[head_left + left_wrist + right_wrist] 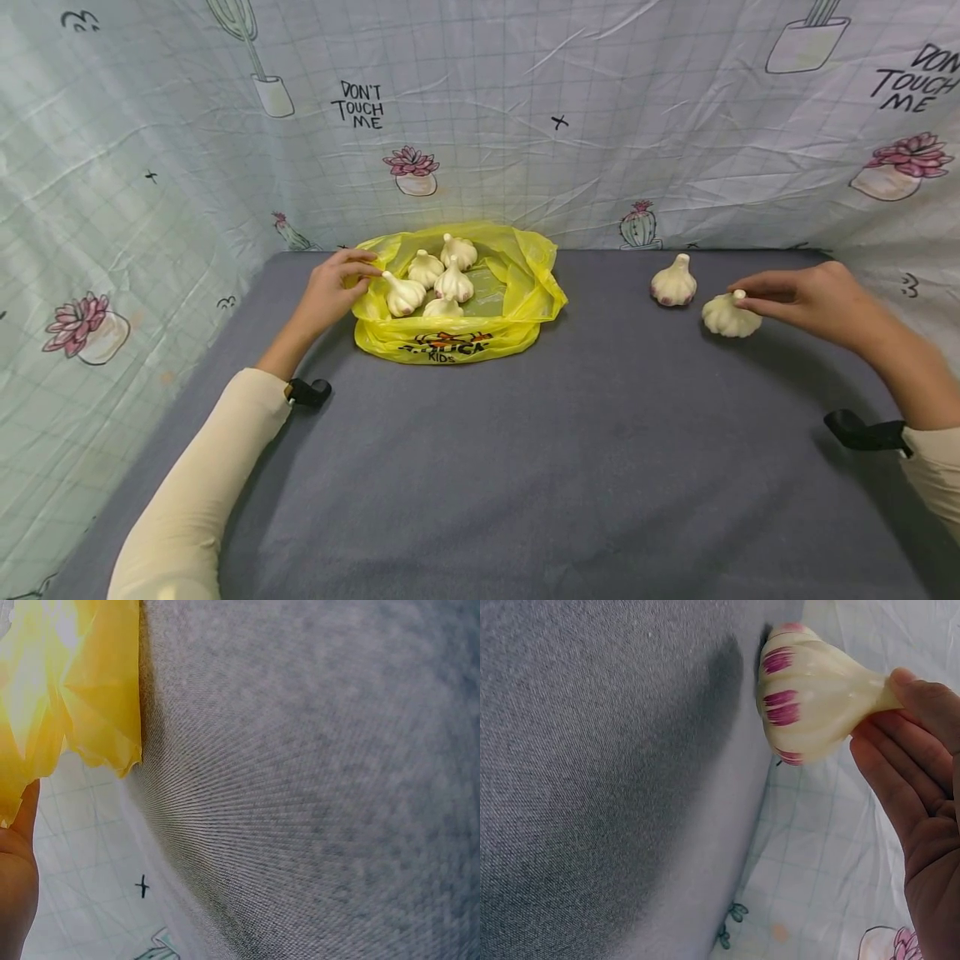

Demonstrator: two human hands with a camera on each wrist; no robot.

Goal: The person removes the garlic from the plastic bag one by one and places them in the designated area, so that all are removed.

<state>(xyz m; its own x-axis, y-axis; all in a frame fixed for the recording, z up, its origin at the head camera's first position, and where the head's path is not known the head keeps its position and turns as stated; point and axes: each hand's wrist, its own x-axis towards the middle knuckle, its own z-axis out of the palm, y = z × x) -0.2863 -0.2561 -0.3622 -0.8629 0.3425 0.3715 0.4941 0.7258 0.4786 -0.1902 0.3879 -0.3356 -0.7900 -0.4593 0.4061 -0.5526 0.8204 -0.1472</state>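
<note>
My right hand (817,300) pinches a white garlic bulb (731,317) by its stem, between thumb and fingers. In the right wrist view, purple streaks mark this bulb (802,697), which hangs just off the cloth. Another garlic bulb (673,283) stands on the table to its left. My left hand (337,287) grips the left rim of a yellow plastic bag (450,342), its fingertips close to a bulb's stem. Several garlic bulbs (405,296) lie inside the open bag. The left wrist view shows the bag's side (97,690) and part of the hand (16,877).
A dark grey cloth (525,467) covers the table. Behind it and at the left hangs a pale curtain (495,125) printed with potted plants and lettering. Black wrist mounts (309,392) stick out from both sleeves.
</note>
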